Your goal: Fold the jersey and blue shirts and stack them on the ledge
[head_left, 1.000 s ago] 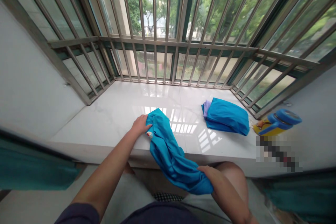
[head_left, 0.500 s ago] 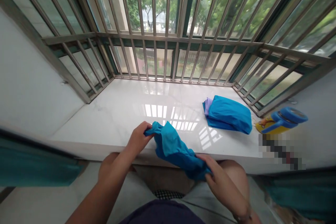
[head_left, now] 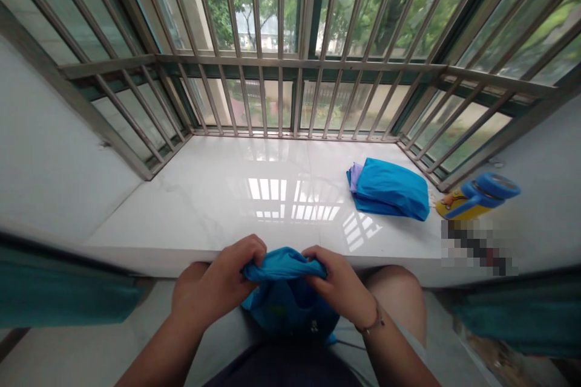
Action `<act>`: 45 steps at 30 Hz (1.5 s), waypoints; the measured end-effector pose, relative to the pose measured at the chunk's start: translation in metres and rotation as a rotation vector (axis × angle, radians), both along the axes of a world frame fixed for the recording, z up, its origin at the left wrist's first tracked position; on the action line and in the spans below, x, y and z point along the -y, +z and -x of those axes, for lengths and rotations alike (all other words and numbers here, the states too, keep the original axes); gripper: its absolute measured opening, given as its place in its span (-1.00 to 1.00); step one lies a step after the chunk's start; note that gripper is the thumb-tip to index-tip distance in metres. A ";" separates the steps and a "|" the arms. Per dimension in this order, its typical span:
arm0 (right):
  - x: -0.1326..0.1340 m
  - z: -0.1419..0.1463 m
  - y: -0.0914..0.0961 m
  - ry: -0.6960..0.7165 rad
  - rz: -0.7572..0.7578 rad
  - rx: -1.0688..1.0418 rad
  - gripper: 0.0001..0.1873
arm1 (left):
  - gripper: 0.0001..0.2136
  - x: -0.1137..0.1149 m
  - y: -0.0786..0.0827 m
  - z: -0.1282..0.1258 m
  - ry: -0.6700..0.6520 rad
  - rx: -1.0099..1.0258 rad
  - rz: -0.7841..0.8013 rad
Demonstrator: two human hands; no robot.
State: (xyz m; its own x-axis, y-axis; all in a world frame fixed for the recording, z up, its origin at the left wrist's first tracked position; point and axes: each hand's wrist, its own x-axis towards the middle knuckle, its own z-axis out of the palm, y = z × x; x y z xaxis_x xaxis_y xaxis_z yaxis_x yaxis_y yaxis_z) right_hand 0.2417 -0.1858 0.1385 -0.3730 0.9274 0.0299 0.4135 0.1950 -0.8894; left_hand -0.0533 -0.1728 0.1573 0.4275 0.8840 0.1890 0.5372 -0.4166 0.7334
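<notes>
Fingers are curling closed, pinching the gathered top edge of a blue cloth garment, which appears light, limp and slippery and is best taken at that fold. The left hand and right hand are holding it just in front of the white stone windowsill, forearms converging.

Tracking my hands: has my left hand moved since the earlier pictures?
Yes: the left hand moved back toward you, from atop the white sill to its front edge, gripping blue cloth.

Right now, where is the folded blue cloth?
In the head view, the folded blue cloth lies at the right of the white sill, beside a yellow-and-blue container.
</notes>
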 end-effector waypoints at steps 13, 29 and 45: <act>-0.003 -0.016 -0.016 -0.416 -0.080 0.103 -0.68 | -0.73 0.000 0.017 0.000 -0.047 -0.234 0.303; 0.002 -0.042 0.023 -0.251 -0.002 0.146 -0.67 | -0.70 0.001 -0.015 0.021 -0.269 0.181 0.118; 0.011 -0.066 0.032 -0.277 -0.010 0.343 -0.66 | -0.73 0.002 -0.048 0.050 -0.056 -0.219 0.323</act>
State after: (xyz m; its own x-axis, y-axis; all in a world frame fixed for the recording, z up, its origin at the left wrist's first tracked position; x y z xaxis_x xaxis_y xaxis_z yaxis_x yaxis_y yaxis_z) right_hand 0.3077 -0.1964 0.1705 -0.1000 0.9940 -0.0432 0.7224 0.0427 -0.6902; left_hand -0.1029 -0.1752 0.1097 0.4757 0.8574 -0.1967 0.6790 -0.2157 0.7017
